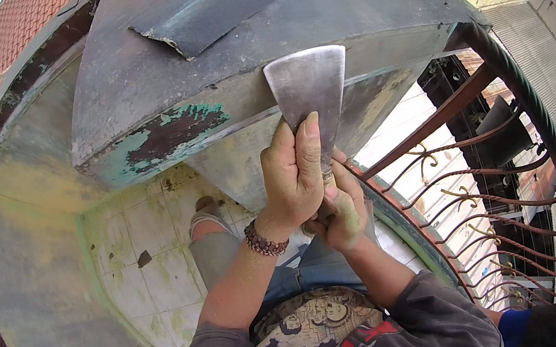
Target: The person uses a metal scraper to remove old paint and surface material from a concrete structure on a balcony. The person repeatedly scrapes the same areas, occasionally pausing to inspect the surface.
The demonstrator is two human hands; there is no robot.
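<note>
Both my hands are closed around a wide metal scraper [311, 83], its flared blade pointing up and away from me. My left hand [293, 174] pinches the lower blade, thumb lying along the metal. Just below and to the right, my right hand [344, 210] wraps the handle, which is mostly hidden by my fingers. The blade's edge overlaps the front face of a grey ledge [367, 4] in the picture; I cannot tell whether they touch. Left of the blade, the ledge face has a patch of flaked paint [175, 130], dark brown edged with green. Dusty residue coats my fingers.
A dark sheet of sandpaper [215, 15] lies on the ledge top, one edge torn. On the right runs a curved metal railing [485, 139] with scrolled bars, with a drop beyond it. A mottled wall [16, 276] stands left. Below is a stained tile floor [156, 282].
</note>
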